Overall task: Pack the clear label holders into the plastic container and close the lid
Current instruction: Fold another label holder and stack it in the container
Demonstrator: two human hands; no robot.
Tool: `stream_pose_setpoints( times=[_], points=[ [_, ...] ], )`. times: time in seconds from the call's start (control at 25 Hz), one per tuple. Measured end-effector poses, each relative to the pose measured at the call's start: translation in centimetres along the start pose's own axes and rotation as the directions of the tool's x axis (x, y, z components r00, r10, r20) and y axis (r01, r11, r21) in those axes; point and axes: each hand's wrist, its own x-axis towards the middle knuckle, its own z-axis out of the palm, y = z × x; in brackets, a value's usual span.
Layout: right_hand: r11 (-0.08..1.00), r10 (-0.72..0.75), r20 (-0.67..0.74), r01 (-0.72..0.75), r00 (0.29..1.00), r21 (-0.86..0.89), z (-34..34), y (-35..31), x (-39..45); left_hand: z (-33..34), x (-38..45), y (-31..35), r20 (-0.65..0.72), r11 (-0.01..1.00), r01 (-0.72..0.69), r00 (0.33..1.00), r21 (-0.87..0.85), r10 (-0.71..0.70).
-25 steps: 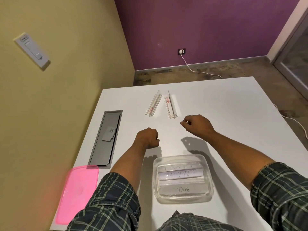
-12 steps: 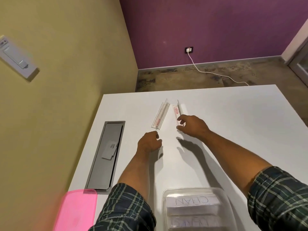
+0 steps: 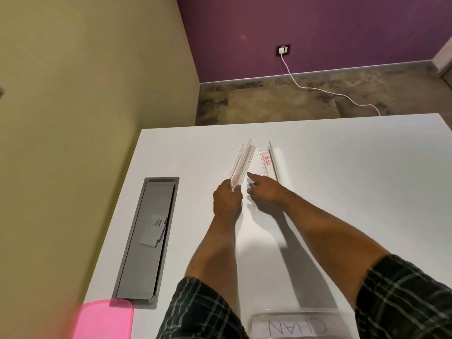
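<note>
Two clear label holders lie side by side near the far middle of the white table. My left hand grips the near end of the left holder. My right hand hovers between the holders with its index finger stretched out; it holds nothing, and its wrist covers the near end of the right holder. The clear plastic container, with lettered label holders inside, is cut off at the bottom edge. The pink lid lies at the bottom left corner of the table.
A grey recessed cable tray with a small card in it runs along the table's left side, next to the yellow wall. Beyond the far edge, a white cable trails over the floor from a wall socket.
Both hands reached farther forward. My left hand took hold of the near end of the left holder. My right hand shifted left, off the right holder. The camera tilted up and forward.
</note>
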Motion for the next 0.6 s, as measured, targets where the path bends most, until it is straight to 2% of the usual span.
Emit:
stream_pose_setpoints(
  times=[0.08,0.24,0.4,0.52,0.6],
  points=[
    [0.992,0.033,0.023,-0.036,0.999,0.122,0.6,0.0,0.7,0.7,0.4,-0.2,-0.001,0.998,0.053,0.999,-0.036,-0.053],
    [0.985,0.054,0.070,-0.065,0.996,0.158,1.5,0.4,0.9,1.6,0.6,-0.3,-0.018,0.984,0.128,0.991,-0.125,-0.131],
    [0.967,0.054,0.097,-0.076,0.994,0.243,1.7,0.9,0.2,2.1,0.0,0.3,0.001,0.977,0.167,0.986,-0.134,-0.169],
    [0.970,0.012,0.089,-0.033,0.996,0.239,1.5,1.0,-1.1,1.6,-0.7,0.8,-0.023,0.957,0.230,0.971,-0.175,-0.238],
    [0.988,-0.057,0.018,0.053,0.998,0.148,1.1,1.0,-2.2,0.7,-1.3,1.2,-0.070,0.934,0.254,0.958,-0.252,-0.279]
  ],
)
